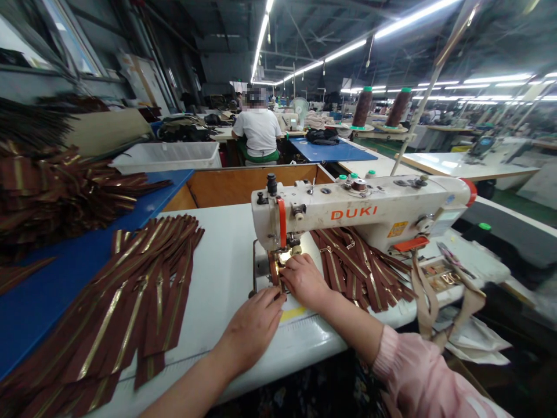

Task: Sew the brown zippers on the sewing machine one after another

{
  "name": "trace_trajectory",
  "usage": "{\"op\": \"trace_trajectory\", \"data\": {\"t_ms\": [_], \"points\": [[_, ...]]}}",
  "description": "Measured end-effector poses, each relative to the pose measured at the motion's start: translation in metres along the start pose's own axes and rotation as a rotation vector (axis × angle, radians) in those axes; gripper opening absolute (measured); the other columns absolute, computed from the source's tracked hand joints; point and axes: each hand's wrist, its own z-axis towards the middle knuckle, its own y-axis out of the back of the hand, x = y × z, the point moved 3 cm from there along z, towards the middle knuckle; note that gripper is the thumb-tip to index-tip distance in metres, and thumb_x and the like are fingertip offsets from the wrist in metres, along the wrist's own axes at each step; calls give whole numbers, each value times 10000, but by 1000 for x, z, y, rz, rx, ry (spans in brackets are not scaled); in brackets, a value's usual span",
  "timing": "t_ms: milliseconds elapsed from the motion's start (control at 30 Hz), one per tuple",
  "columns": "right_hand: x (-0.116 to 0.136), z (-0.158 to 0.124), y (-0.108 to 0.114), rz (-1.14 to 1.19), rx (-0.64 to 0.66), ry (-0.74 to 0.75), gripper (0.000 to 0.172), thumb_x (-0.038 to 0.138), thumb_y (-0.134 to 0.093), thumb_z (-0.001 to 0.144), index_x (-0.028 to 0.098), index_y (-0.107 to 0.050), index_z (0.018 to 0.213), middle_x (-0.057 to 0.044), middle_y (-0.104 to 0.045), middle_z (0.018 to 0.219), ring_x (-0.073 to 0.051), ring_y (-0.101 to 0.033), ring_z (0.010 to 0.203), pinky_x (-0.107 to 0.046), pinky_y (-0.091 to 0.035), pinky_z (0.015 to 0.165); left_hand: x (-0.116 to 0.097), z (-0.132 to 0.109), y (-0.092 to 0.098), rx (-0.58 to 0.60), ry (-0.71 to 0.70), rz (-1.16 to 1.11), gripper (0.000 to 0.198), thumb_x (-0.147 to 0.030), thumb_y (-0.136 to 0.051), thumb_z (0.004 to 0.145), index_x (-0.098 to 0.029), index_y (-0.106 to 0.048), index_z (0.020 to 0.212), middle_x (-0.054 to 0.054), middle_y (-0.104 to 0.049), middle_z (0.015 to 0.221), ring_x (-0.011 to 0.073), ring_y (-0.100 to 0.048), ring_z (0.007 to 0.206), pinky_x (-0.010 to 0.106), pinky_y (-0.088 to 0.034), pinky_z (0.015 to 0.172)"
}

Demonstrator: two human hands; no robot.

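Now we look down over our own two bare hands at a white DUKI sewing machine (361,212) on a white worktop (226,273). Taking the machine's needle area as the clock's centre, a brown zipper (274,270) with a gold-coloured metal track lies under the machine head, its lower end reaching toward us at 6 o'clock.

Our right hand (304,281) sits just beside the needle area at 4 o'clock, half-closed, with its fingertips (287,264) down on the brown zipper. Our left hand (252,328) lies at 7 o'clock, fingers loosely together, its fingertips (278,297) touching or almost touching the zipper's lower end. We cannot tell whether either hand is gripping firmly. A pink sleeve (426,377) covers the right forearm.

A stack of brown zippers (126,302) fans across the worktop at 8 o'clock. A pile of zippers (357,267) sits behind the machine at 3 o'clock, and a larger bundle of zippers (56,191) rests at 9 o'clock beside a blue worktop (56,278). Farther off at 12 o'clock, a co-worker (260,130) in a white shirt sits with their back to us, and two tall brown thread cones (362,107) stand at 1 o'clock.
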Motion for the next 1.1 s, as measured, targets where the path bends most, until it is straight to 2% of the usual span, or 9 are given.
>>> {"op": "trace_trajectory", "data": {"t_ms": [300,567,867,1100], "points": [[-2,2,-1,16,-12,-3,184,215,-493,926,169,-663,873,-61,-595,831,-204,-458,884,-331,-293,783,20,14,-10,30,54,26,338,-198,-398,906,-115,-568,1186,139,-609,1183,256,-551,1120,432,-474,971],[-3,3,0,43,-31,-21,182,199,-484,926,170,-662,907,-59,-594,846,-202,-455,886,-332,-300,794,35,16,-17,1,53,40,390,-292,-367,933,-106,-553,1221,145,-575,1287,250,-503,1221,437,-438,1018],[-3,3,-1,12,-34,-55,181,212,-477,932,187,-651,892,-51,-587,855,-201,-453,882,-331,-312,782,51,26,-12,-54,37,55,398,-283,-332,937,-69,-581,1161,159,-646,1176,235,-578,1134,407,-477,978],[-4,0,-2,19,-70,-82,200,216,-480,925,178,-650,827,-47,-581,819,-201,-449,862,-319,-324,764,60,31,-15,-119,49,16,390,-300,-328,942,-74,-587,1125,167,-657,1125,254,-594,1089,442,-498,946]]}}
